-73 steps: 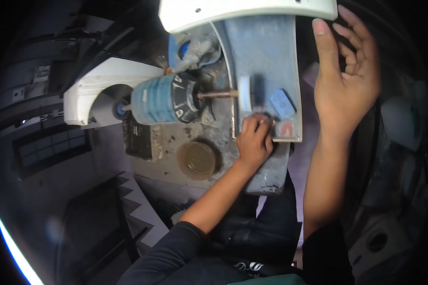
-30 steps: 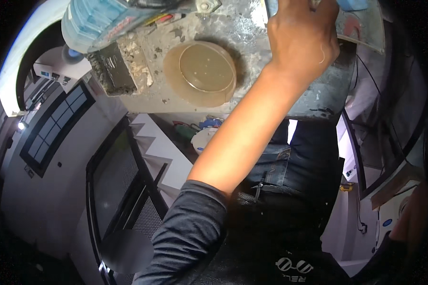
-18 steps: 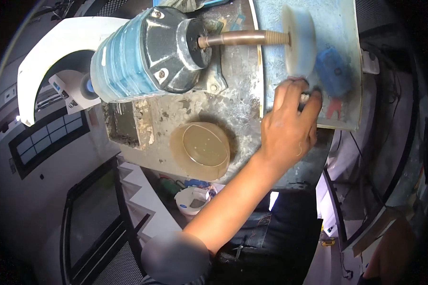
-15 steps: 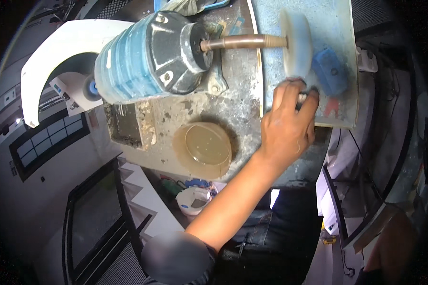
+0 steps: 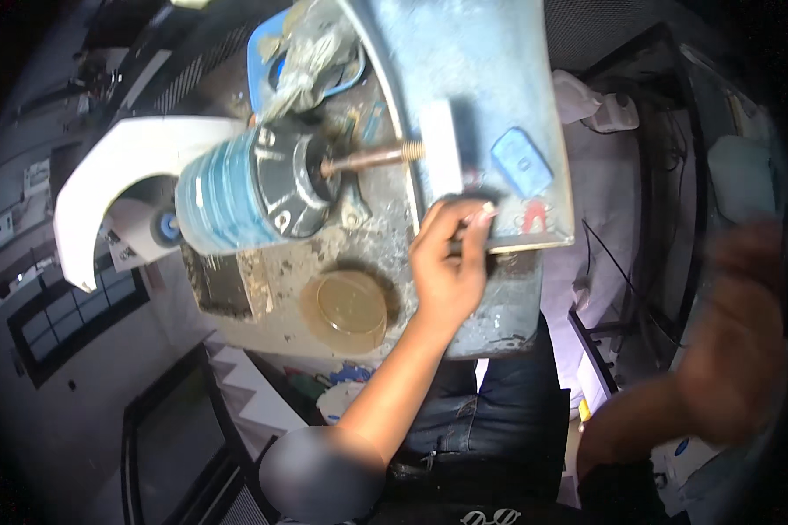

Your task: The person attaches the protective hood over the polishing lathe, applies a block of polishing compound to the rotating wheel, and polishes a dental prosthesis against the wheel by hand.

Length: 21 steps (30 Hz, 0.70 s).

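Note:
My left hand (image 5: pixel 451 258) is over the near edge of a light blue metal tray (image 5: pixel 473 44), thumb and forefinger pinched. Something small and pale shows at the fingertips, too small to name. Just beyond the fingers is a pale wheel (image 5: pixel 440 149) on the brown shaft (image 5: pixel 368 161) of a blue ribbed motor (image 5: pixel 219 194); hand and wheel look slightly apart. A blue block (image 5: pixel 523 163) lies in the tray, right of the wheel, with a red patch (image 5: pixel 534 216) below it. Off to the right, away from the bench, my right hand (image 5: pixel 734 350) is smeared by motion, its fingers unclear.
A round bowl of murky liquid (image 5: pixel 346 311) stands on the stained bench (image 5: pixel 280 271), left of my forearm. A white curved panel (image 5: pixel 105 175) rises behind the motor. At the back sits a blue basin (image 5: pixel 258 61) with a crumpled bag (image 5: pixel 315 66). A cable (image 5: pixel 622 271) hangs at right.
The view has shifted, and bench items appear lower and further left. My left hand has drawn back from the wheel. My right arm has come up into view at the right.

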Available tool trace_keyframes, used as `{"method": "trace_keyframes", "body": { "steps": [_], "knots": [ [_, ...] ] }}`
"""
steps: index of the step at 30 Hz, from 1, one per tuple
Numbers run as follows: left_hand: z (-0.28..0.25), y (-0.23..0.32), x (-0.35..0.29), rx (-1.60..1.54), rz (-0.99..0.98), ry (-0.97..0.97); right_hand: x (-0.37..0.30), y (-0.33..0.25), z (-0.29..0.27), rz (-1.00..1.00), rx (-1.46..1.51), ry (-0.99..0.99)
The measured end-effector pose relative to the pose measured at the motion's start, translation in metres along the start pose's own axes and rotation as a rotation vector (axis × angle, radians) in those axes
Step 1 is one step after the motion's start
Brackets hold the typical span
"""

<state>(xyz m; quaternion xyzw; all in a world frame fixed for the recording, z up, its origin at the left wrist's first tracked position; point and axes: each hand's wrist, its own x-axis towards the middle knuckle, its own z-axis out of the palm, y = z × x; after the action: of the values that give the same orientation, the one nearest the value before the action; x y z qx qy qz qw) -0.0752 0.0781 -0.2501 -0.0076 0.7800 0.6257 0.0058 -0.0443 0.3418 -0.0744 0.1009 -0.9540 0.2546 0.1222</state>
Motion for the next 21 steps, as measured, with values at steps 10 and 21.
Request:
{"method": "trace_keyframes", "body": {
  "steps": [10, 21],
  "knots": [
    [-0.021, 0.003, -0.012, -0.405, -0.2, 0.158, -0.002, -0.052, 0.229, 0.755, 1.213, -0.132],
    [-0.02, 0.009, 0.005, -0.318, -0.15, 0.216, 0.015, -0.058, 0.237, 0.941, 1.635, -0.036]
  ]
}}
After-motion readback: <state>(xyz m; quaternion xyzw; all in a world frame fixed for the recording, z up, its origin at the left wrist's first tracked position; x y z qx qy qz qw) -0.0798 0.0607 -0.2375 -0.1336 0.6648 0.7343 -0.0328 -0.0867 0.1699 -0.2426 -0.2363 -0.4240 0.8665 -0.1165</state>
